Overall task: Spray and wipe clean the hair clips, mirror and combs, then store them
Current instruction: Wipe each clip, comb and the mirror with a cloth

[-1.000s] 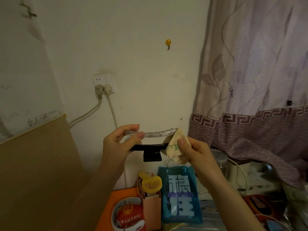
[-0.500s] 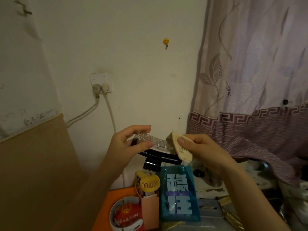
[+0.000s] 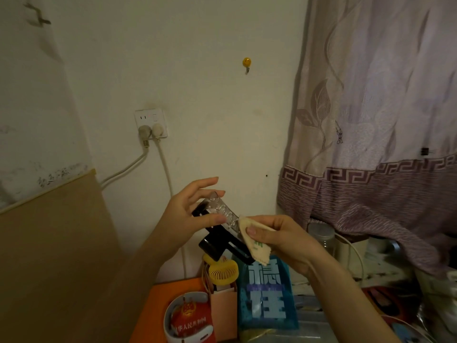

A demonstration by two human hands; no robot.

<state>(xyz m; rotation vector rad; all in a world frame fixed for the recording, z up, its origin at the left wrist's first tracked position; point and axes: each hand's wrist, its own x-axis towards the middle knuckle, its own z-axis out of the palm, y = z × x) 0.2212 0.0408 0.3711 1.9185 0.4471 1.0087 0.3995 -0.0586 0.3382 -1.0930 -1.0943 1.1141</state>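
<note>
Hair clip (image 3: 223, 227) held in the air above the cluttered bench, wiped with a cloth (image 3: 252, 240).

The left hand (image 3: 190, 214) pinches its upper end; the right hand (image 3: 279, 240) pinches the cloth against it. The clip may slip because only fingertips hold it.

Below the right hand (image 3: 284, 240), a blue plastic pouch (image 3: 267, 300) shows large pale characters "稳住". Lower left, a red booklet (image 3: 191, 323) reads "华人民共和国" beneath a gold emblem.
</note>
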